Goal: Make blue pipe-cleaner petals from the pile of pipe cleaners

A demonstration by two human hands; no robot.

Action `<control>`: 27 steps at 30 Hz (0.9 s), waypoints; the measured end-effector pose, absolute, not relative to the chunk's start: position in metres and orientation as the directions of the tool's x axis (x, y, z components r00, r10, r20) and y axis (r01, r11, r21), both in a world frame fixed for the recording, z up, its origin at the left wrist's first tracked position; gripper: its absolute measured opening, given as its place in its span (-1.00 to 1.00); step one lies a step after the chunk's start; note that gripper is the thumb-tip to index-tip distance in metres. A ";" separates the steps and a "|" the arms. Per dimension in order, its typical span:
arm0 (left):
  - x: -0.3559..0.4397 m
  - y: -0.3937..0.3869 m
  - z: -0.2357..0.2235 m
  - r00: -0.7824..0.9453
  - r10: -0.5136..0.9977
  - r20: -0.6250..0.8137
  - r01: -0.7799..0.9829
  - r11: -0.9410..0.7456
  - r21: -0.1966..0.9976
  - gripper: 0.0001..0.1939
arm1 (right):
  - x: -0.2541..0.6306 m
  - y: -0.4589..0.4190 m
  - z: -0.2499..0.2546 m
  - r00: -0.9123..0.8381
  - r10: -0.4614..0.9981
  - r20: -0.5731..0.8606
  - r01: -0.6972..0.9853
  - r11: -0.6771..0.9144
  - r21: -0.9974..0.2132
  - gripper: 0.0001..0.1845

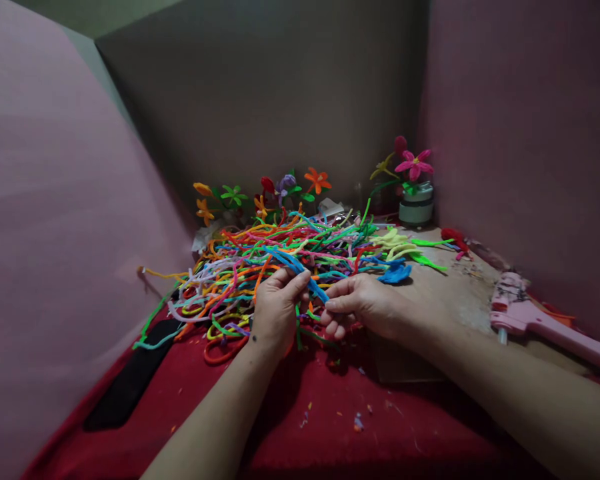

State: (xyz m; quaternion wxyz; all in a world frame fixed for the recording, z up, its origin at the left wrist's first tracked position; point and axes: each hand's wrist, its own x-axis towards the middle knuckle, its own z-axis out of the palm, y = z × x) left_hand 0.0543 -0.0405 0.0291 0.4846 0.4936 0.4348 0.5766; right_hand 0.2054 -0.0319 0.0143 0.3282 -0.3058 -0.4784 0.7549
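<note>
Best to pinch the blue pipe cleaners (pixel 291 261) lightly and evenly, lining up the ends without crushing the fuzz. Held mid-length between thumb and fingers of the left hand (pixel 276 308) and nipped near the lower end by the right hand (pixel 363 303), with no visible gap in either pinch; raised before the colourful heap (pixel 240 257), well apart from the pink glue gun (pixel 535 320).

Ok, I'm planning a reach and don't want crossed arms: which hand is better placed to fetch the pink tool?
Right, I'd say. The pink tool lies off to the right, nearer the right hand. Both hands pinch the blue stems, but the left hand could probably hold them alone.
</note>
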 end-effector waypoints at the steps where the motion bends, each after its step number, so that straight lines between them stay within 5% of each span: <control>1: 0.054 -0.040 0.029 -0.043 0.988 0.148 -0.129 -0.152 0.980 -0.79 | 0.205 -0.033 0.015 -0.596 0.789 -0.151 -0.189 -0.320 -0.928 -0.96; 5: 0.053 -0.039 0.027 0.033 0.994 0.100 -0.108 -0.096 0.989 -0.79 | 0.203 -0.036 0.018 -0.565 0.810 -0.158 -0.174 -0.304 -0.937 -0.97; 10: 0.052 -0.039 0.025 0.076 0.996 0.038 -0.038 -0.035 0.999 -0.74 | 0.205 -0.038 0.019 -0.561 0.819 -0.122 -0.162 -0.253 -0.954 -0.71; 14: 0.054 -0.039 0.024 0.073 0.996 0.052 -0.093 -0.045 0.995 -0.71 | 0.206 -0.037 0.017 -0.613 0.783 -0.108 -0.163 -0.259 -0.952 -0.89; 27: 0.055 -0.037 0.017 0.123 0.992 0.013 -0.146 0.005 0.989 -0.73 | 0.205 -0.029 0.010 -0.433 0.898 -0.080 -0.191 -0.178 -0.965 -0.86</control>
